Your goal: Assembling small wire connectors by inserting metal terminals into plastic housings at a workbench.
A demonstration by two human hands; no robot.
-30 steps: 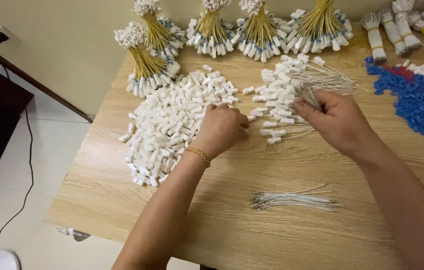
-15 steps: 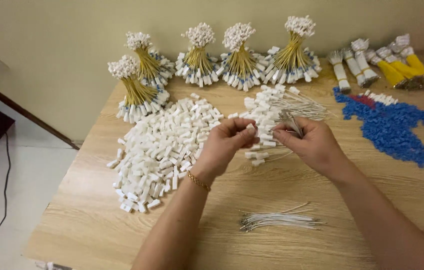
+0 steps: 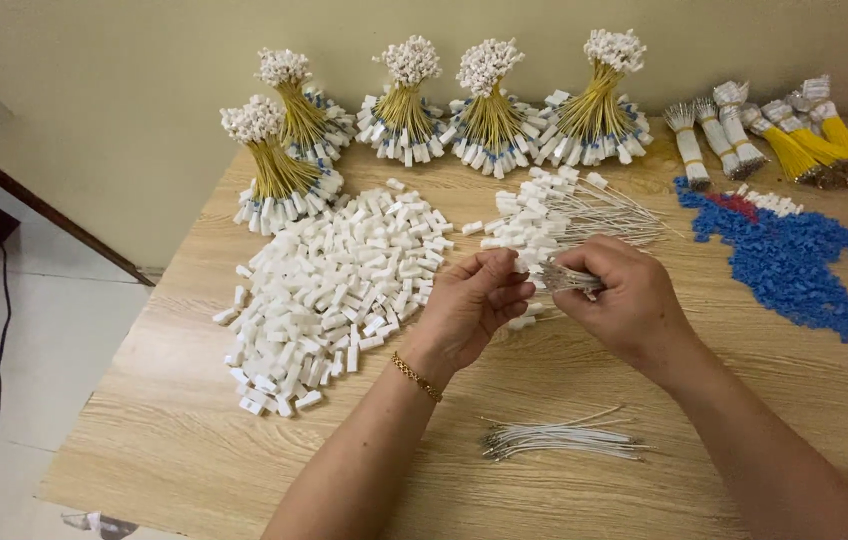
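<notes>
My right hand (image 3: 625, 297) grips a small bunch of thin white wires (image 3: 566, 279) above the wooden table (image 3: 184, 440). My left hand (image 3: 472, 303), with a gold bracelet at the wrist, pinches at the end of that bunch with thumb and fingers; whether a connector is between them is hidden. A large heap of small white plastic connectors (image 3: 329, 285) lies just left of my left hand. Behind my hands lies a pile of white wires with connectors fitted (image 3: 554, 215). Near the table's front edge rests a loose bundle of bare white wires (image 3: 559, 440).
Several tied bundles of yellow wires with white connectors (image 3: 489, 105) stand along the back by the wall. A spread of blue plastic pieces (image 3: 794, 260) covers the right side, with more yellow and white bundles (image 3: 794, 135) behind it. The table edge and floor are at the left.
My left hand has left the white connector heap and come up to the wires in my right hand. Both hands now meet in front of me; the view has pulled back.
</notes>
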